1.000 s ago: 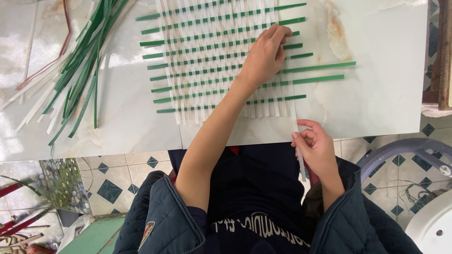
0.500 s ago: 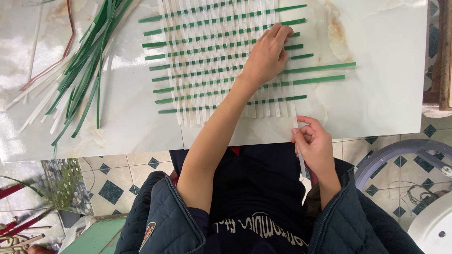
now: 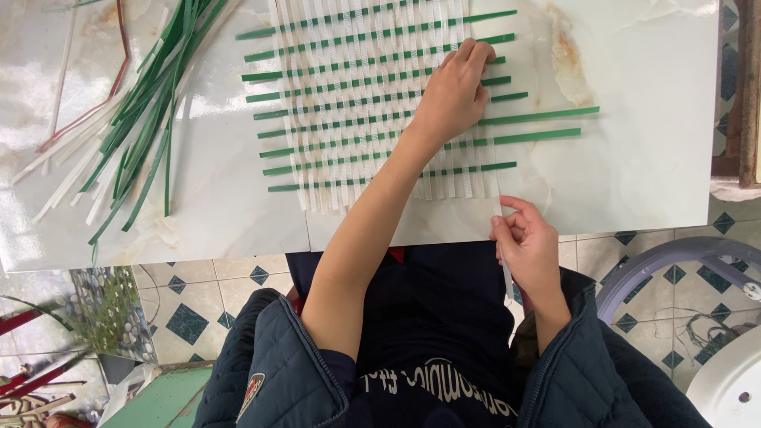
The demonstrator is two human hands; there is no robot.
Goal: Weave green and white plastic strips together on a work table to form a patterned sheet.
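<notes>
A woven mat (image 3: 357, 111) of green horizontal strips and clear-white vertical strips lies on a white marble table (image 3: 650, 158). My left hand (image 3: 456, 87) reaches across and presses its fingers on the mat's right part, near the last vertical strips. My right hand (image 3: 527, 246) is at the table's near edge, pinching a clear-white strip (image 3: 506, 279). This strip runs up along the mat's right edge and hangs down past the hand toward my lap. Several green strip ends stick out to the right of the weave.
A loose heap of green strips (image 3: 151, 95) with white ones and a red strip (image 3: 119, 71) lies at the table's left. Below the table is tiled floor (image 3: 238, 277). A grey chair frame (image 3: 666, 257) and a white round object (image 3: 729, 388) stand at the right.
</notes>
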